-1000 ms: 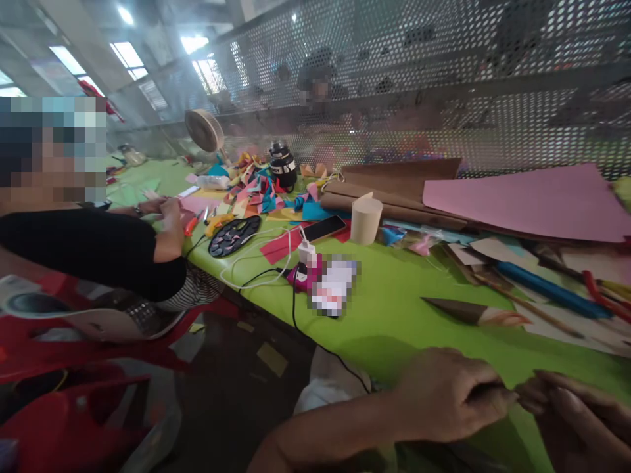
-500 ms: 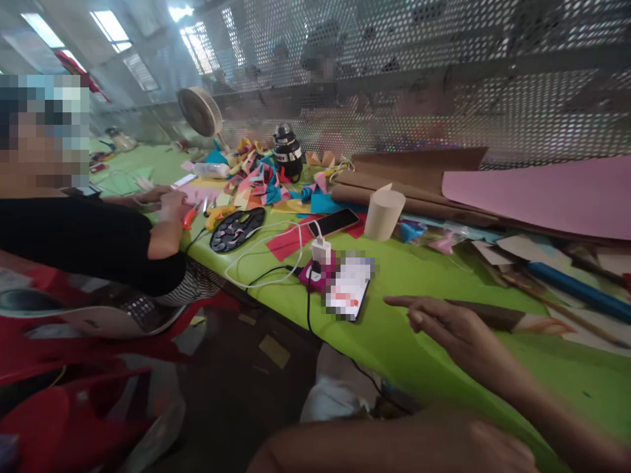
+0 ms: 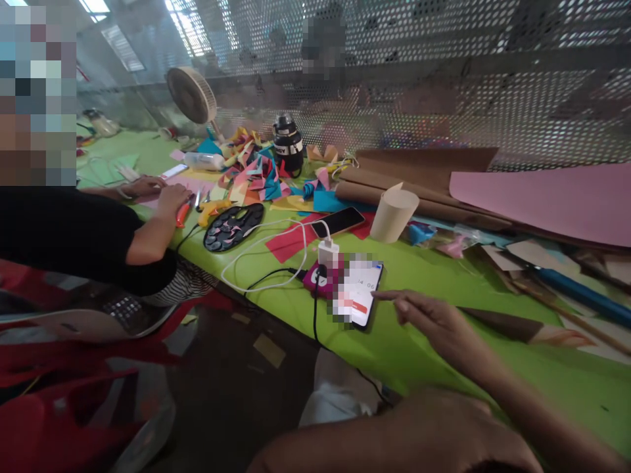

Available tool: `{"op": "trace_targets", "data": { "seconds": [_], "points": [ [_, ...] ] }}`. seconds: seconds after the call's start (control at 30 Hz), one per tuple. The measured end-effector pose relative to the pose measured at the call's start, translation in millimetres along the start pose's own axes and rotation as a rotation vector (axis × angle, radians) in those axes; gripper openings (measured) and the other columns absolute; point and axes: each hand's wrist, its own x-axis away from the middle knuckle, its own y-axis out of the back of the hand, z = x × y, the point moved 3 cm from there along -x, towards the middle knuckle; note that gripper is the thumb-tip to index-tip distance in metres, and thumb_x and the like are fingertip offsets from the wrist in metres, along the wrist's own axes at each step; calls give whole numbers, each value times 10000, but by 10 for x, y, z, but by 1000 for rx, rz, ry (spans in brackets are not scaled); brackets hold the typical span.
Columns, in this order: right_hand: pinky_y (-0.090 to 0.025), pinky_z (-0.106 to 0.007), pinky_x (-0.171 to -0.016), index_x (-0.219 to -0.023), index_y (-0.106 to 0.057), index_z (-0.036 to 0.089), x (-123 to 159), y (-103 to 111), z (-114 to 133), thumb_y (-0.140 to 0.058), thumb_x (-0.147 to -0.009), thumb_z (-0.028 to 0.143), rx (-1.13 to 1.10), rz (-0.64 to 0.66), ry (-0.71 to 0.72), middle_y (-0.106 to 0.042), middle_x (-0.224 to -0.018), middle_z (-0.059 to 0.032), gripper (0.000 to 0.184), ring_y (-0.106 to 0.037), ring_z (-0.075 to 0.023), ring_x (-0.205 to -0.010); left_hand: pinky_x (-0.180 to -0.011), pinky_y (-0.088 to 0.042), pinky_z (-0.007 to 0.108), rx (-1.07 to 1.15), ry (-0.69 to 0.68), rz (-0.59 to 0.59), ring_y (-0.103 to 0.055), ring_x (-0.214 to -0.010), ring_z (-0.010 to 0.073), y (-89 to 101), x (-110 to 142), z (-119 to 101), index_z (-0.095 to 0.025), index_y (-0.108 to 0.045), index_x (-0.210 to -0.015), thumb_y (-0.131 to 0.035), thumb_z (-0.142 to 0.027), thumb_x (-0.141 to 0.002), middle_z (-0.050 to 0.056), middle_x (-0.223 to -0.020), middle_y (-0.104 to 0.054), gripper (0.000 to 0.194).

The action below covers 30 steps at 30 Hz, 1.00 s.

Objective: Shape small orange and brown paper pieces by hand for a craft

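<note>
My right hand (image 3: 424, 318) reaches in from the lower right with its index finger stretched out and the other fingers curled, holding nothing. Its fingertip is at the right edge of a lit smartphone (image 3: 362, 289); I cannot tell whether it touches. The phone lies on the green table cover (image 3: 409, 358), its screen partly blurred, with a red button low down. Beside it sits a magenta power socket (image 3: 315, 282) with a white charger (image 3: 328, 253) plugged in. My left hand (image 3: 458, 427) is low in front of me, its fingers hidden or cut off by the frame.
Behind the socket lie a dark phone (image 3: 338, 222) and a cream paper roll (image 3: 394, 213). Further left are a black palette-shaped tray (image 3: 229, 236), a yellow glue gun (image 3: 214, 211) and coloured paper scraps (image 3: 261, 174). A co-worker's arm (image 3: 152, 233) rests on the table's left.
My right hand has moved left, bringing its index finger to the phone's edge. My left hand has risen slightly at the bottom. The view has shifted a little.
</note>
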Motion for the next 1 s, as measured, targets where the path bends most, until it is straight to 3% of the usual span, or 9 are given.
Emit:
{"op": "trace_targets", "data": {
  "seconds": [0.13, 0.23, 0.33, 0.43, 0.6, 0.73, 0.83, 1.0],
  "points": [
    [-490, -350, -717, -625, -620, 232, 210, 262, 26, -622, -871, 663, -309, -167, -51, -693, -744, -68, 497, -657, -291, -936, -713, -475, 244, 130, 80, -315, -668, -729, 155, 254, 114, -162, -197, -688, -852, -617, -286, -918, 10, -745, -719, 132],
    [-502, -335, -640, -690, -681, 227, 423, 420, -61, -785, -766, 589, -516, -256, -100, -713, -775, -66, 383, -631, -225, -740, -748, -492, 253, 192, 145, -379, -683, -794, 169, 321, 143, -247, -189, -735, -924, -617, -284, -924, 40, -829, -760, 151],
    [-496, -288, -573, -762, -734, 233, 653, 548, -190, -898, -681, 426, -624, -325, -109, -727, -805, -50, 266, -584, -162, -639, -780, -492, 265, 196, 156, -372, -684, -828, 172, 273, 104, -259, -204, -757, -918, -648, -269, -912, 44, -859, -776, 127],
    [-492, -278, -531, -760, -752, 242, 875, 674, -316, -933, -628, 343, -662, -421, -89, -682, -714, -23, 245, -618, -174, -640, -765, -477, 259, 171, 113, -296, -671, -796, 163, 169, 33, -243, -207, -757, -869, -677, -306, -906, 32, -804, -765, 133],
    [-487, -302, -464, -729, -748, 231, 1205, 847, -492, -947, -588, 395, -662, -518, -112, -659, -607, -18, 294, -605, -179, -524, -699, -433, 267, -13, 23, -97, -631, -697, 146, -10, -121, -252, -186, -684, -735, -623, -476, -929, 13, -686, -694, 354],
    [-384, -248, -385, -616, -640, 202, 1404, 942, -540, -894, -652, 514, -652, -547, -124, -573, -484, -2, 404, -481, -126, -415, -735, -427, 299, -257, -97, 20, -630, -748, 169, -75, -261, -310, -192, -660, -680, -676, -520, -875, 18, -697, -669, 382],
    [-309, -229, -377, -562, -550, 207, 1486, 1015, -527, -802, -750, 591, -637, -605, -101, -487, -450, 16, 496, -407, -104, -407, -862, -457, 353, -338, -104, 23, -653, -936, 230, 40, -402, -313, -217, -728, -930, -779, -525, -774, 45, -916, -724, 349],
    [-304, -261, -413, -552, -492, 226, 1476, 1162, -459, -748, -795, 615, -587, -711, -16, -430, -493, 28, 525, -366, -116, -450, -991, -464, 459, -505, 262, -232, -588, -1170, 295, 529, -784, -67, -219, -613, -1246, -786, -292, -804, 102, -1225, -674, 480]
  ]
}}
